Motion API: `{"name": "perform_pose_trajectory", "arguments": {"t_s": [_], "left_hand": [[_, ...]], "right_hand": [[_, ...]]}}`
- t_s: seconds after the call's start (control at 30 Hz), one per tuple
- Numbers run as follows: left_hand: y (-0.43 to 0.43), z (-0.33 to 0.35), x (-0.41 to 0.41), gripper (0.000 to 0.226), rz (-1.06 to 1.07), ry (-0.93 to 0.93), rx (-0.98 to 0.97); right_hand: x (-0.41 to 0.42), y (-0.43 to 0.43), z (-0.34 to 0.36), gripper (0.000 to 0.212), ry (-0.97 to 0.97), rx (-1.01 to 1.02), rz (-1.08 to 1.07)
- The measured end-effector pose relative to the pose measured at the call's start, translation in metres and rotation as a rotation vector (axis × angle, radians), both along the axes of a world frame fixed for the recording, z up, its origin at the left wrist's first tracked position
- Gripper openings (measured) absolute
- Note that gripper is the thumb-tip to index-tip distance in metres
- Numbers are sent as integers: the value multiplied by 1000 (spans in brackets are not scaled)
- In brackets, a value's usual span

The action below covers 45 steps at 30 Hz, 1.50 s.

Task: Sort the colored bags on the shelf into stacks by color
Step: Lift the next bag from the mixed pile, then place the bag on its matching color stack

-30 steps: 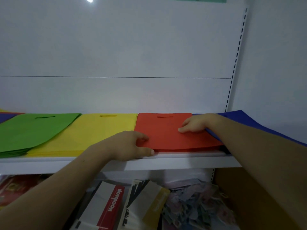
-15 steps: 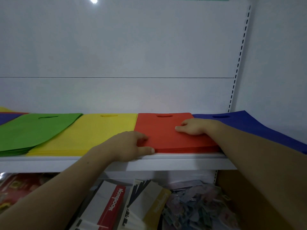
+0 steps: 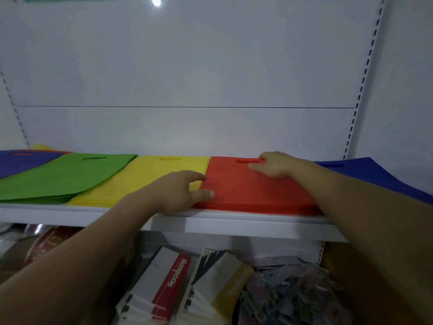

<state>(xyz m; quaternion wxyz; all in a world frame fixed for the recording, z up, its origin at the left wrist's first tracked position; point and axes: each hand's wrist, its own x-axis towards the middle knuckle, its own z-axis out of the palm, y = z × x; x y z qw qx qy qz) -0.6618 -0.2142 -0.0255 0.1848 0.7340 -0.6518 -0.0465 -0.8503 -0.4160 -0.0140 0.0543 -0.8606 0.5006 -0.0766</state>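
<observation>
The red stack [image 3: 253, 191] is laid flat on the white shelf [image 3: 234, 225], between the yellow stack [image 3: 145, 181] and the blue stack [image 3: 379, 177], before a white back panel [image 3: 210, 66]. Its near left corner is pressed by the left hand [image 3: 173, 193], fingers extended. Its handle slot is pinched by the right hand [image 3: 274, 165], fingers curled.

White back panel [image 3: 187, 66], thin horizontal seam [image 3: 187, 106]. Slotted uprights at left [image 3: 14, 109] and right [image 3: 364, 73]. Light glare [image 3: 156, 2] up top. White shelf [image 3: 234, 225] front edge. Below, in dim light: notebooks [image 3: 173, 277] and cluttered packets [image 3: 288, 289].
</observation>
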Motion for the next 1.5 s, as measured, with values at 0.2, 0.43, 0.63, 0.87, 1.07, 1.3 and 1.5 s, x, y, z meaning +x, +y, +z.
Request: {"name": "perform_pose_trajectory", "arguments": {"t_s": [0.2, 0.43, 0.63, 0.87, 1.07, 1.3, 1.5], "left_hand": [[34, 15, 46, 62, 83, 50, -98], [109, 19, 126, 62, 180, 16, -158], [196, 16, 219, 66, 301, -32, -135], [284, 8, 322, 66, 434, -45, -143], [312, 7, 390, 67, 520, -4, -126], [294, 4, 466, 65, 568, 11, -145], [261, 4, 533, 62, 583, 37, -113]], "right_hand": [[52, 38, 10, 75, -158, -84, 68], [159, 103, 19, 73, -253, -94, 182], [276, 172, 20, 72, -246, -46, 310], [404, 245, 18, 72, -224, -32, 426], [491, 264, 21, 66, -181, -45, 474], [578, 235, 17, 66, -118, -19, 474], [637, 196, 12, 67, -23, -5, 420]]}}
